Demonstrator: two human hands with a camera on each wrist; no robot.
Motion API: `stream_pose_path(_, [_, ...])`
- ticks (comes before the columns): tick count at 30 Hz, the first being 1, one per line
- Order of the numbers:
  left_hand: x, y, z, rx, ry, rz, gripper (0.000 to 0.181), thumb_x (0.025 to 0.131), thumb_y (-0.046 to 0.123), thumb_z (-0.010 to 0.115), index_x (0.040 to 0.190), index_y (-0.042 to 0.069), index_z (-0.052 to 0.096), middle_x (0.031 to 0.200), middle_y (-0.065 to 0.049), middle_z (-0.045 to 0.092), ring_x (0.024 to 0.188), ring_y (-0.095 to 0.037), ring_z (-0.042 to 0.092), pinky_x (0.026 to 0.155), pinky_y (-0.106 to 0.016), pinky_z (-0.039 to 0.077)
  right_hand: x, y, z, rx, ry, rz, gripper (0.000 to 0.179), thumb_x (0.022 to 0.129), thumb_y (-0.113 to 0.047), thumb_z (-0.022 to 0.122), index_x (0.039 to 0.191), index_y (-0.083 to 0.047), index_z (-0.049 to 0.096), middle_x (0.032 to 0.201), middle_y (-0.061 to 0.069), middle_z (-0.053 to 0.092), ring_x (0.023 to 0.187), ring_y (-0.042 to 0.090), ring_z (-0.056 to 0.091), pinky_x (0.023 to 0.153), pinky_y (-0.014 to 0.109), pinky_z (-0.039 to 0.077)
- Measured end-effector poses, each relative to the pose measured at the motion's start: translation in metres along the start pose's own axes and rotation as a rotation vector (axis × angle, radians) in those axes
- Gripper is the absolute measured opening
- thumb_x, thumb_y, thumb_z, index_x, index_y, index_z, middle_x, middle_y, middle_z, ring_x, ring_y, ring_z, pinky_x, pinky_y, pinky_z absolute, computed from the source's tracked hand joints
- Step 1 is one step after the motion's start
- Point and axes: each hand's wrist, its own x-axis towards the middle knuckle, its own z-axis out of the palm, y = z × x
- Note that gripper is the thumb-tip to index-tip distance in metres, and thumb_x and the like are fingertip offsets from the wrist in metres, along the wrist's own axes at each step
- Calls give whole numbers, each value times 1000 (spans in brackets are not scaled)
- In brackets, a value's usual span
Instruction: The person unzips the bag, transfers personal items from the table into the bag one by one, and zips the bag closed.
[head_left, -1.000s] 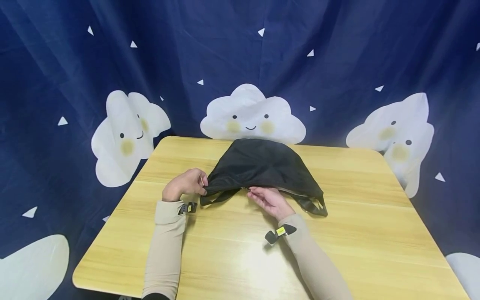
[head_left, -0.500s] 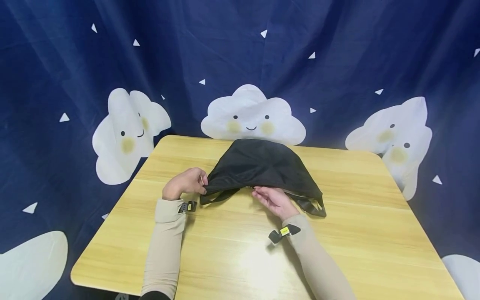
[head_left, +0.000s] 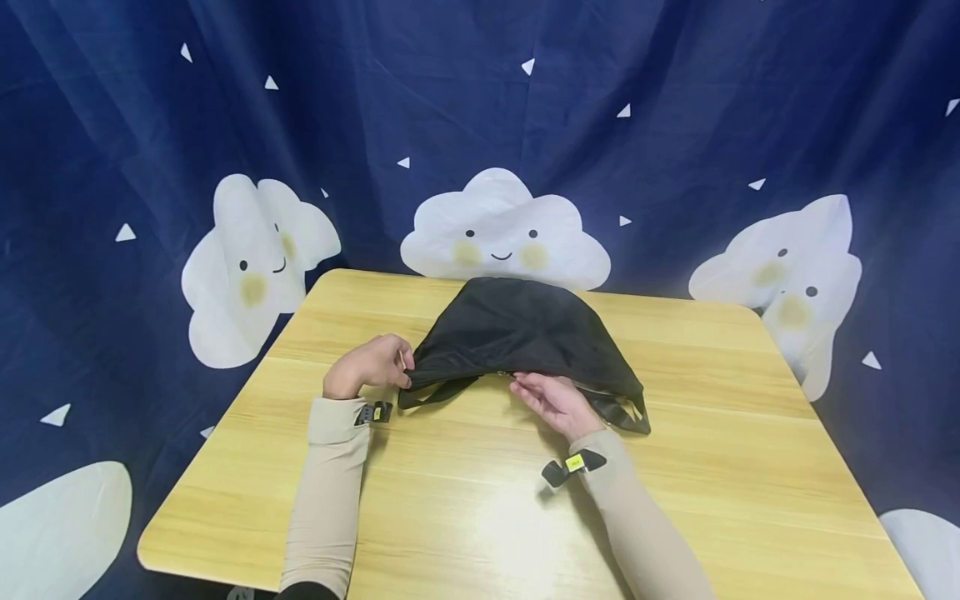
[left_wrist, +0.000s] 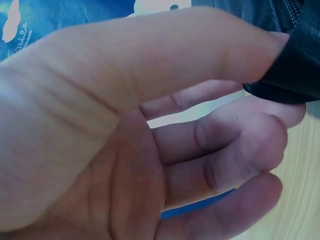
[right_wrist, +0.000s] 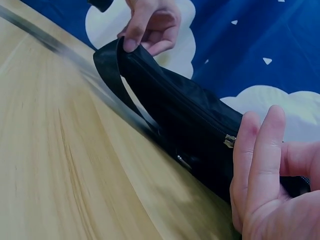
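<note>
A black fabric bag [head_left: 525, 325] lies toward the back of the table, its zipped edge facing me. My left hand [head_left: 375, 364] pinches the bag's left corner between thumb and index finger; the left wrist view shows the thumb on the black fabric [left_wrist: 295, 70], with the other fingers loosely bent. Along the zipper, right of its middle, my right hand [head_left: 555, 402] pinches the zipper pull, which the fingers mostly hide. In the right wrist view the metal zipper slider [right_wrist: 230, 141] shows beside the fingertips. Left of the slider the zipper teeth look joined.
Under the bag is a light wooden table [head_left: 450, 500] with rounded corners. A black strap [head_left: 626, 412] sticks out at the bag's right end, and another strap [right_wrist: 107, 65] loops near the left corner. Behind hangs a dark blue curtain [head_left: 450, 83] with white clouds.
My right hand has slid a short way to the right along the bag's edge, and the zipper slider with it. The left hand stays on the left corner.
</note>
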Motion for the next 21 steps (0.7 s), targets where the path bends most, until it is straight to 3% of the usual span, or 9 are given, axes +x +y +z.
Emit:
stream_pose_path(9, [0,2,-1,2,-14,-9,23,80,10,84,97,4,69,85,-6,71,77,-16,63,72,-30,51,-5,-5,-6,14,-8,9,26,101,6,51,88,-3,71,83,4,74,77,10,75,71,12,56])
stream_pose_path(21, [0,1,0,-1,-17,-15,22,81,10,83,97,4,69,86,-7,71,77,-16,63,72,-30,51,-10,-7,-15,-9,22,-4,24,100,6,53,90,-4,72,94,5,76,82,10,75,77,14,57])
